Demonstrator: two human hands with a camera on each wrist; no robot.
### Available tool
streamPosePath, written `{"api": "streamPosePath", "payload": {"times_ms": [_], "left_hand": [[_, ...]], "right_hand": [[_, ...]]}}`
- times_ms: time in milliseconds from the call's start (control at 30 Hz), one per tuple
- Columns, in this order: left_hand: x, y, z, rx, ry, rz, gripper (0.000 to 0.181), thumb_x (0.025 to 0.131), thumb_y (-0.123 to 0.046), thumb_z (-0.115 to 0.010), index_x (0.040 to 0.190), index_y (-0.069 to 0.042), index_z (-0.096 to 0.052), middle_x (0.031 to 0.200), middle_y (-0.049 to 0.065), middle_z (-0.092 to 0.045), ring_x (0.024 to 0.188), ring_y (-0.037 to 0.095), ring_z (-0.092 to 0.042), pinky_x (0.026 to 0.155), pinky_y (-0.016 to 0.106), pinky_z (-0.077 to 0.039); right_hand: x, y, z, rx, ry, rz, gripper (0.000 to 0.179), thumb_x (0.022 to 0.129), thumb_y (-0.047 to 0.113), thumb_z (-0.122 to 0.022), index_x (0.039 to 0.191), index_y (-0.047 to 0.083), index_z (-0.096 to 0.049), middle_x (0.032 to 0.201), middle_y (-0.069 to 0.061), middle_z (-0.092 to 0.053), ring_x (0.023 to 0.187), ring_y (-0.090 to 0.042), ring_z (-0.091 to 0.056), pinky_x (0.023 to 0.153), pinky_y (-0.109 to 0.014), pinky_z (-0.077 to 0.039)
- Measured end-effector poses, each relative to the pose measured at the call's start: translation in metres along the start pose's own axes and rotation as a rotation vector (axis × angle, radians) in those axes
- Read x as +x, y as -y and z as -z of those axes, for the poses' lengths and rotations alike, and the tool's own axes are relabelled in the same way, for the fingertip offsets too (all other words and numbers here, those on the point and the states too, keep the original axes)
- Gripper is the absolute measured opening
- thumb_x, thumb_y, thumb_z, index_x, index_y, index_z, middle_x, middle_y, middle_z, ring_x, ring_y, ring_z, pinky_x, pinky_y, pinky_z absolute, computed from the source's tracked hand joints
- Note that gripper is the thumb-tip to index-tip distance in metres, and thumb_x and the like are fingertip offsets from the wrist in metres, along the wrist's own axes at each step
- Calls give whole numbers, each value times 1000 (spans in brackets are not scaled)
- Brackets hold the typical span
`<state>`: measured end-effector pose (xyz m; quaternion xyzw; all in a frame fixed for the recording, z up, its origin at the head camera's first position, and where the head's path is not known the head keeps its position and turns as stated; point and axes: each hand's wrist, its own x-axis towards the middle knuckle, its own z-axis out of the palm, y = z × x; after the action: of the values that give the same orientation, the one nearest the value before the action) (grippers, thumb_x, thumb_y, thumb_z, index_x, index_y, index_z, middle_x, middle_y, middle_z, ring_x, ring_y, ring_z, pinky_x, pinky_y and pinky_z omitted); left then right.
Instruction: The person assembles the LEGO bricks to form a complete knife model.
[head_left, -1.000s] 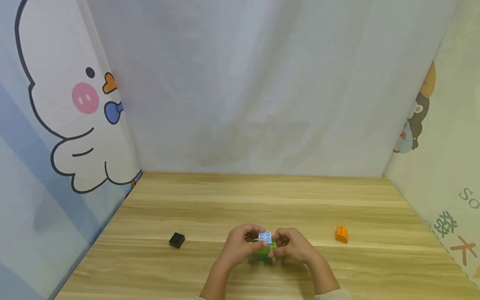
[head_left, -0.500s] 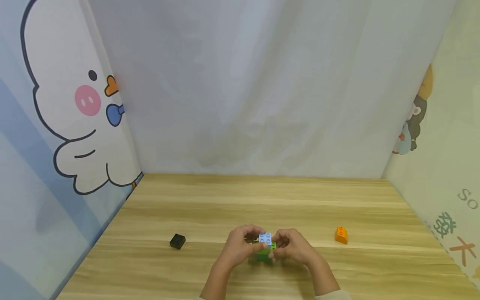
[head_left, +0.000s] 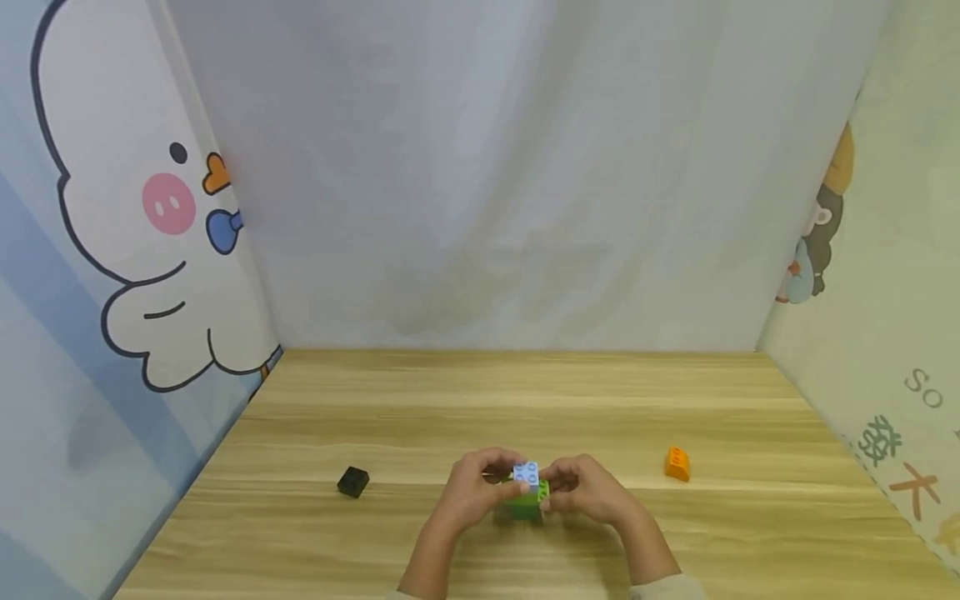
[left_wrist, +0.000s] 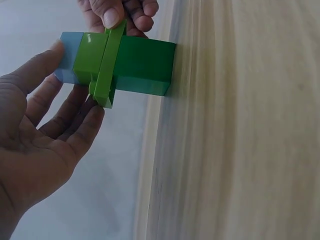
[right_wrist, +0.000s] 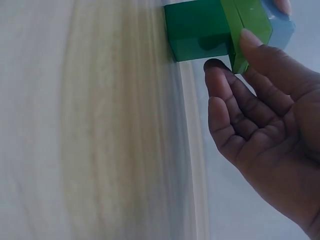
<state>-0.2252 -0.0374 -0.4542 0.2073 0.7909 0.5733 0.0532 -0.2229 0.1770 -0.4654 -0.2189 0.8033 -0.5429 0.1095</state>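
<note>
A stack of toy building bricks stands on the table between both hands. At its base is a dark green brick (left_wrist: 144, 65), topped by a wider, thin light green plate (left_wrist: 108, 70). Above that come a light green brick (left_wrist: 91, 54) and a light blue brick (head_left: 527, 473) with studs facing up. My left hand (head_left: 470, 493) pinches the light blue brick between thumb and forefinger, its other fingers reaching down beside the plate. From the other side, my right hand (head_left: 588, 492) pinches the plate's end, thumb on its upper face; its remaining fingers are loosely curled.
A black brick (head_left: 353, 482) lies on the wooden table (head_left: 525, 392) to the left. An orange brick (head_left: 677, 464) with a sloped side lies to the right. A pale curtain (head_left: 480, 183) hangs behind the table, and printed cloths flank both sides.
The head view has shifted slightly. Both hands keep their hold on the stack, with no clear movement of the bricks.
</note>
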Motion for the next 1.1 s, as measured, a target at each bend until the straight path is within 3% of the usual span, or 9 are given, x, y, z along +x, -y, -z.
{"api": "streamPosePath", "payload": {"times_ms": [333, 633, 867, 1100], "left_hand": [[-1, 2, 1, 13, 14, -26, 34, 80, -12, -73, 111, -2, -64, 105, 8, -64, 96, 28, -59, 84, 41, -48], [-11, 1, 5, 87, -21, -17, 47, 81, -29, -73, 120, -6, -61, 115, 7, -62, 102, 25, -56, 84, 40, -47], [-16, 5, 19, 141, -67, -37, 43, 82, -27, -71, 118, -6, -62, 115, 9, -61, 102, 28, -56, 83, 43, -47], [-23, 6, 32, 147, -97, -11, 40, 82, -22, -71, 117, -3, -62, 113, 16, -61, 101, 31, -56, 83, 47, -47]], "right_hand": [[2, 0, -1, -16, -2, -32, 33, 75, 6, -75, 104, -4, -64, 89, -7, -65, 82, -22, -60, 75, -34, -50], [1, 1, -3, -13, 2, -32, 34, 75, 6, -75, 105, -4, -63, 88, -6, -64, 82, -22, -58, 74, -35, -50], [2, 2, -3, -7, 2, -25, 35, 74, 5, -76, 105, -5, -62, 84, -6, -62, 78, -20, -57, 69, -31, -49], [3, 2, -4, 25, -11, -35, 35, 74, 4, -76, 103, -4, -60, 84, -8, -62, 78, -21, -57, 68, -30, -49]]}}
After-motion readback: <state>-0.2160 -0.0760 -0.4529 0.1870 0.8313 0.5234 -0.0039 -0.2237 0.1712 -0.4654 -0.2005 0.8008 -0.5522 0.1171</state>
